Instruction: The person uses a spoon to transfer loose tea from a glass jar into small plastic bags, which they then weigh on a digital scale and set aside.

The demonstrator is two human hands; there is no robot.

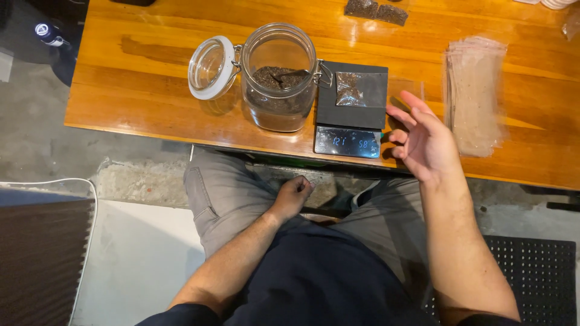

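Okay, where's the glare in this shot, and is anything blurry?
Head view: bright glare on the wooden table behind the glass jar, with reflections on its open lid; the scale display glows; the right hand looks slightly soft.

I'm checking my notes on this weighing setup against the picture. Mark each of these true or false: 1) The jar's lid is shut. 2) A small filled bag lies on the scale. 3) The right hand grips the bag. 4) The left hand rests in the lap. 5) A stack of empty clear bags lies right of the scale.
1) False: the lid hangs open to the side of the glass jar.
2) True: the small bag lies on the black scale.
3) False: the right hand is open beside the scale, holding nothing.
4) True: the left hand is closed between the knees, below the table.
5) True: the stack of clear bags lies there.
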